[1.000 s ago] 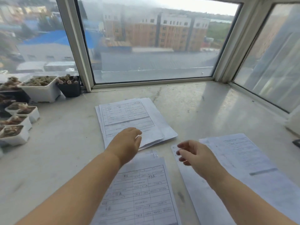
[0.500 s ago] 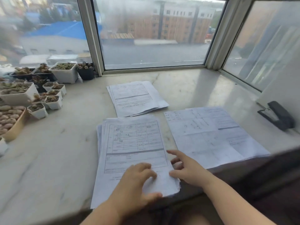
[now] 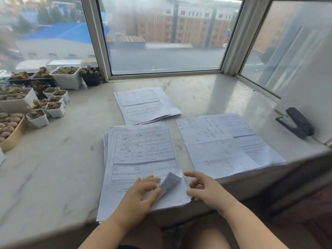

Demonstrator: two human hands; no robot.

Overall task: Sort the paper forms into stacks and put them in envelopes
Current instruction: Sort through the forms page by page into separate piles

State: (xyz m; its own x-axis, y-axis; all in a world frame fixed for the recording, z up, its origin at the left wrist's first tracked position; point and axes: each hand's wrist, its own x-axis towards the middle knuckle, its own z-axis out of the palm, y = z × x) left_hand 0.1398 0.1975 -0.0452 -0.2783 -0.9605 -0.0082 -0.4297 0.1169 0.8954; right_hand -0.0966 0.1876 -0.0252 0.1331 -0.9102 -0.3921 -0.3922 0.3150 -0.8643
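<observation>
Head view: near stack of forms lies long axis near-to-far, its near right corner between both hands. Left hand rests on the stack, fingers curling the top sheet's corner up. Right hand is relaxed and holds nothing, touching the stack's right edge, nearer for the lift.

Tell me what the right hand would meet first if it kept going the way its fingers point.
The right hand points left, toward the curled-up corner of the top sheet on the near stack. It would likely meet that corner first, then the left hand just beyond; depth is hard to judge.
</observation>
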